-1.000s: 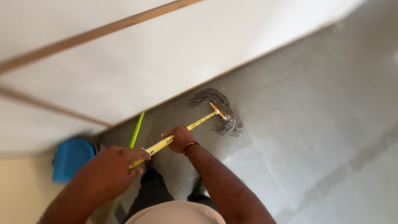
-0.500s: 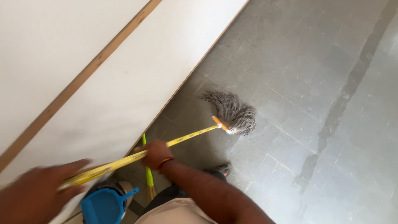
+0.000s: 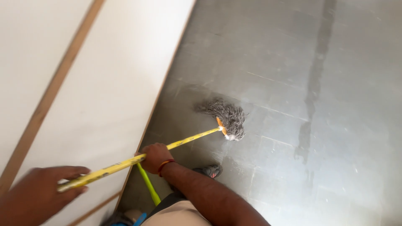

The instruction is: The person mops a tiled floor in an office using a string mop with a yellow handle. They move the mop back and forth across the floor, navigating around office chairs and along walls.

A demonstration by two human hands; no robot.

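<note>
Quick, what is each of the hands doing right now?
Left hand: closed around the upper end of the long yellow mop handle.
Right hand: closed around the same handle, further down.

packages: you have none in view | labels: none you can make out | signs: none on the wall or floor before you | screens: none | note: nothing printed or displayed shows anywhere in your view

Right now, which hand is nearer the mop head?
Right. The right hand grips the yellow handle partway down, closer to the mop head. The left hand holds the handle's top end, farthest from it.
</note>
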